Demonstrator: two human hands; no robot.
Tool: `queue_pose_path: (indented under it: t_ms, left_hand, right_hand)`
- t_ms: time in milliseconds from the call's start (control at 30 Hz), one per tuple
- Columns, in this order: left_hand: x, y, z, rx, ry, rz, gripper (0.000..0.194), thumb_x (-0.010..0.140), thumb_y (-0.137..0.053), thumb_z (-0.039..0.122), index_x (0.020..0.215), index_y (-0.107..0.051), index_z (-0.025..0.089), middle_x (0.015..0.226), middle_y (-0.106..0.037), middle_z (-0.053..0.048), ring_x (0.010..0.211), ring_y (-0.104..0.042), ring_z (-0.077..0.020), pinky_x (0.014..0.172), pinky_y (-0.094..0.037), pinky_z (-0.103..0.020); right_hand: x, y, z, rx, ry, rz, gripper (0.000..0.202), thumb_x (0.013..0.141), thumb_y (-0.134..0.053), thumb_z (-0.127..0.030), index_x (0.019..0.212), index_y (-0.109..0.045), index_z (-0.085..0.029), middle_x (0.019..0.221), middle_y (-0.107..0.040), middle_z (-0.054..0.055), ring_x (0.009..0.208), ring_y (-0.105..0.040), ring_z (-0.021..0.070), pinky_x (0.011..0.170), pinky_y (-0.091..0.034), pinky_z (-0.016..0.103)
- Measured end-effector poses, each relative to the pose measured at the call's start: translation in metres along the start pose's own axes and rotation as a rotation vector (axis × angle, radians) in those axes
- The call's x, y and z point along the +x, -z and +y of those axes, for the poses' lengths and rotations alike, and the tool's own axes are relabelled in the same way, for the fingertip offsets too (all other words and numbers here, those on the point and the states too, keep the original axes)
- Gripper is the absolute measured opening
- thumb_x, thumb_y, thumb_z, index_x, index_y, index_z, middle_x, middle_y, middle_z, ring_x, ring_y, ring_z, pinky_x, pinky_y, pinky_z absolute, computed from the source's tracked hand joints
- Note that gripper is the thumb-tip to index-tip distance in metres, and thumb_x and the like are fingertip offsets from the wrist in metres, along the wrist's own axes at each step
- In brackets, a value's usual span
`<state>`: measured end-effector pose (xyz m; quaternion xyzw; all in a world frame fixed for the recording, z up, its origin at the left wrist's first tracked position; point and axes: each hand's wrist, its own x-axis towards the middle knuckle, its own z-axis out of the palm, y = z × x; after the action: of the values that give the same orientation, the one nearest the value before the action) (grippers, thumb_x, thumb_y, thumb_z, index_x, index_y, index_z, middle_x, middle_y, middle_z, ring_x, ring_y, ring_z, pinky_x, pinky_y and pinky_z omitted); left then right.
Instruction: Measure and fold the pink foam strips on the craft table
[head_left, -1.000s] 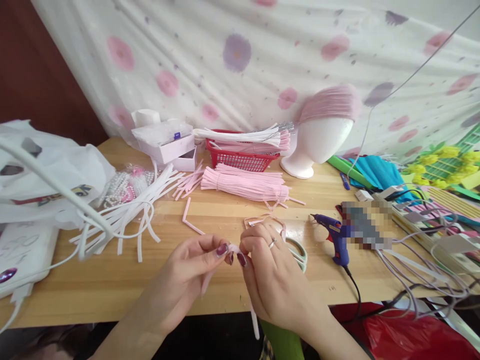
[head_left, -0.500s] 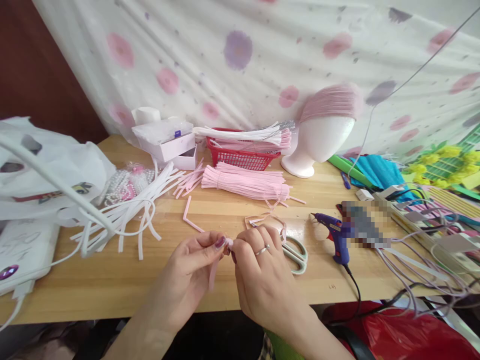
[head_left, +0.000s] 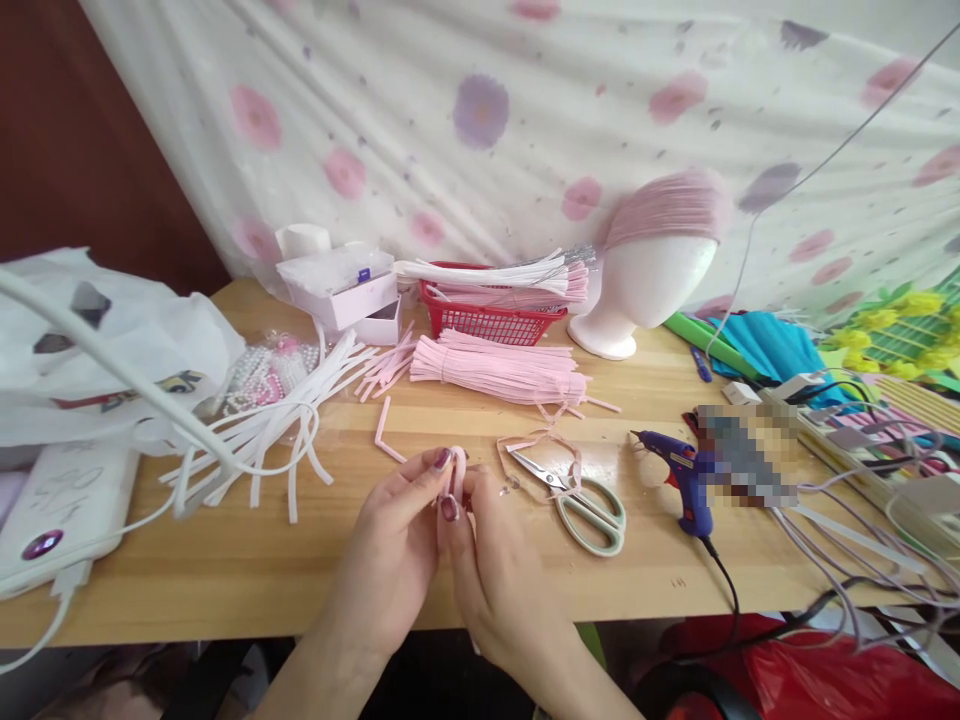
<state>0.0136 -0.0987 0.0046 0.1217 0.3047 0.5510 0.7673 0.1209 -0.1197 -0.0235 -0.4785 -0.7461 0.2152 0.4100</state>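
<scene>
A pale pink pipe cleaner (head_left: 457, 466), bent into a narrow loop, stands up between my two hands. My left hand (head_left: 399, 530) pinches it from the left with thumb and fingertips. From the right, my right hand (head_left: 499, 560) is closed on the same stem, its thumb pressed near the loop's base; the lower part is mostly hidden behind my fingers. Just beyond my hands lies a bent pink stem (head_left: 381, 430). Grey-green-handled scissors (head_left: 589, 515) rest to the right, partly spread, with a thin pinkish ribbon (head_left: 577, 455) around their blades.
Behind lie a bundle of pink pipe cleaners (head_left: 499, 368), a red basket (head_left: 491, 325) and white strips (head_left: 259, 430). A blue glue gun (head_left: 679, 460) and tangled cables (head_left: 832, 540) are at the right. A foam head (head_left: 652, 285) stands behind; a white lamp arm (head_left: 112, 360) crosses the left.
My right hand has turned, so its thumb now shows and its ring no longer does. The stem now stands up as a loop. The scissors are uncovered, and the view has shifted slightly.
</scene>
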Motion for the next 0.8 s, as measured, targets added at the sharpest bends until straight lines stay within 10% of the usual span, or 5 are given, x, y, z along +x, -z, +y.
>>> queue_pose_path:
  t_ms: [367,800]
  left_hand:
    - [0.009,0.014,-0.007,-0.056,-0.029,0.087,0.042,0.053,-0.096,0.033,0.090,-0.077,0.024,0.075,-0.073,0.002,0.071,-0.072,-0.0145,0.059,-0.056,-0.018]
    - [0.008,0.018,-0.008,0.053,-0.133,-0.033,0.032,0.064,-0.088,0.048,0.077,-0.079,0.019,0.080,-0.076,-0.004,0.078,-0.071,-0.0157,0.070,-0.055,-0.022]
  right_hand:
    - [-0.006,-0.005,-0.004,0.490,-0.206,-0.074,0.044,0.107,-0.036,-0.038,0.150,-0.044,-0.031,0.154,-0.048,0.006,0.143,-0.044,0.0224,0.113,-0.043,0.041]
    - [-0.006,-0.003,-0.012,0.475,-0.162,-0.017,0.039,0.106,-0.039,-0.034,0.139,-0.058,-0.030,0.126,-0.070,0.007,0.116,-0.066,0.0221,0.096,-0.054,0.032]
